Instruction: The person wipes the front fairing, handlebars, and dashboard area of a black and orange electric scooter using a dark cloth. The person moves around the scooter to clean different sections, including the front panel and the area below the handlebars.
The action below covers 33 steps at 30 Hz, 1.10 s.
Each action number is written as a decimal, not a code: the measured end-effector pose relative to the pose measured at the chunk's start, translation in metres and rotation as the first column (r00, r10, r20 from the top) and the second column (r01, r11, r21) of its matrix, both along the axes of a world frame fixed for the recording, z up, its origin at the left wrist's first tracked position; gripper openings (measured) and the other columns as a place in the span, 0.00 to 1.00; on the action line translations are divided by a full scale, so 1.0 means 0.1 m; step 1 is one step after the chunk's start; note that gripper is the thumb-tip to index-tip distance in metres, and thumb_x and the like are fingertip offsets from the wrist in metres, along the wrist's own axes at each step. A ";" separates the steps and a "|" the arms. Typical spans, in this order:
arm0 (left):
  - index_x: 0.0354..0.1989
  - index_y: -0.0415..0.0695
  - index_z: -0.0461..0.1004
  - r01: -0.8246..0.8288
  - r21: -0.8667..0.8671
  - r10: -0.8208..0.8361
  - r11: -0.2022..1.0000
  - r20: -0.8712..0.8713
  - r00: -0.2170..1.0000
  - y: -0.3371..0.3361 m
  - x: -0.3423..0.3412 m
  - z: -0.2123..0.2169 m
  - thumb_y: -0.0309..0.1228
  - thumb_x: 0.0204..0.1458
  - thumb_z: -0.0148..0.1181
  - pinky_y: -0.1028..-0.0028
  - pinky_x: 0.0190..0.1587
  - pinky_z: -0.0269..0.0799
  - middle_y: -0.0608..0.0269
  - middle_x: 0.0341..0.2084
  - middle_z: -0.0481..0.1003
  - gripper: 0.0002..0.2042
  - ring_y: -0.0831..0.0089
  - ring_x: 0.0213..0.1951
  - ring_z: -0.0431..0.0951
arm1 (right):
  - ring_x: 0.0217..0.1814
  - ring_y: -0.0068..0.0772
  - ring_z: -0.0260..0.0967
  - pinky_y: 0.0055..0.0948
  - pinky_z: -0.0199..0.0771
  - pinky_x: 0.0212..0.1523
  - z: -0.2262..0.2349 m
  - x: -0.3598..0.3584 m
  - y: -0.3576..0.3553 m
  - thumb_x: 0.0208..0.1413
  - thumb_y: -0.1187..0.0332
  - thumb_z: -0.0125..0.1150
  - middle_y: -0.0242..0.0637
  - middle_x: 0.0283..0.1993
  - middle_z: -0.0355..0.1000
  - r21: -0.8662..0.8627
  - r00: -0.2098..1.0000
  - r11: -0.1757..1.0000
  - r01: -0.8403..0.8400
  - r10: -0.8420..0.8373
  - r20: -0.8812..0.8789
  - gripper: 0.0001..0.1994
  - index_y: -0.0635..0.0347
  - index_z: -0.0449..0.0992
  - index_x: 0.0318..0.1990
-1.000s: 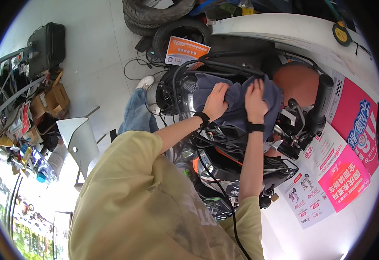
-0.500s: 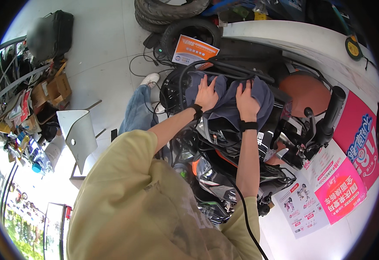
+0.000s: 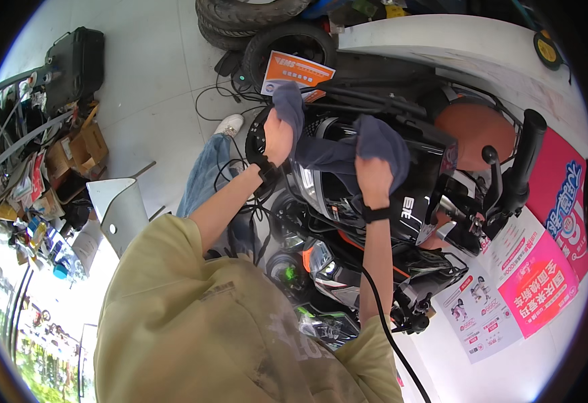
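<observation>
Left of the left hand (image 3: 280, 138), the floor (image 3: 143, 74) carries a chair (image 3: 109, 209); beyond that hand, cables (image 3: 237, 95) and tires (image 3: 250, 16) lie on it.

The floor (image 3: 146, 87) is pale tile, with a white chair (image 3: 120, 211) near a cluttered heap (image 3: 35, 181) at the left, a black case (image 3: 75, 70) beyond it and tyres (image 3: 250, 19) at the top. Posters (image 3: 539, 285) cover part of a white surface (image 3: 509, 359) at the right, below a white ledge (image 3: 435, 41). Daylight brightens the lower left, where greenery (image 3: 42, 376) shows.

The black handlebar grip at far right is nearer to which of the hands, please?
Right: the right hand is left of the grip; the left hand is farther left.
</observation>
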<state>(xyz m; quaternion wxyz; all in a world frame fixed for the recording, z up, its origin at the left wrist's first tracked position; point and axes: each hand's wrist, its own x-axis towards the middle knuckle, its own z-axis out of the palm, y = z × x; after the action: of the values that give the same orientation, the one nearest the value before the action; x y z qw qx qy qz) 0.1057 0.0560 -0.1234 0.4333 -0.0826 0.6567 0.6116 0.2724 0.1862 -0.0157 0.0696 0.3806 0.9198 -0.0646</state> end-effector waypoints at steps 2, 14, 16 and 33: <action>0.48 0.35 0.76 -0.066 0.196 0.051 0.978 0.081 0.995 0.21 -0.01 0.14 0.45 0.70 0.51 0.71 0.44 0.73 0.63 0.36 0.80 0.21 0.76 0.37 0.75 | 0.66 0.53 0.72 0.44 0.69 0.68 0.24 0.14 0.11 0.62 0.69 0.62 0.49 0.61 0.76 0.299 0.984 0.949 -0.103 0.142 -0.112 0.19 0.64 0.78 0.59; 0.71 0.61 0.67 0.689 -0.129 -0.405 0.713 -0.878 0.254 1.29 0.41 0.28 0.30 0.52 0.55 0.53 0.60 0.67 0.52 0.69 0.63 0.33 0.54 0.69 0.66 | 0.61 0.58 0.74 0.42 0.73 0.62 0.51 0.45 0.44 0.68 0.64 0.59 0.59 0.59 0.76 0.496 0.950 0.815 0.300 -0.204 -0.238 0.20 0.76 0.77 0.56; 0.74 0.60 0.63 0.694 -0.141 -0.394 0.706 -0.893 0.219 1.27 0.36 0.25 0.28 0.51 0.55 0.55 0.58 0.69 0.51 0.67 0.66 0.36 0.53 0.67 0.67 | 0.59 0.59 0.75 0.44 0.75 0.61 0.47 0.48 0.44 0.67 0.64 0.60 0.61 0.56 0.76 0.518 0.958 0.806 0.287 -0.227 -0.178 0.20 0.78 0.77 0.53; 0.41 0.37 0.78 0.594 -0.055 -0.358 0.802 -0.842 0.405 0.76 0.18 -0.73 0.31 0.56 0.50 0.56 0.60 0.65 0.49 0.45 0.78 0.13 0.52 0.55 0.72 | 0.31 0.53 0.78 0.40 0.78 0.29 0.42 0.43 0.44 0.66 0.59 0.62 0.50 0.34 0.81 0.670 0.977 0.711 0.214 -0.154 -0.150 0.18 0.71 0.82 0.37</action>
<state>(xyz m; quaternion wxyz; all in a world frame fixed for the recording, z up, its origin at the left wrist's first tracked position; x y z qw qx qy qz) 0.1240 0.1322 -0.1965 0.2406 0.4592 0.6907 0.5042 0.3158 0.2307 0.0260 -0.1198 0.4662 0.8386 0.2551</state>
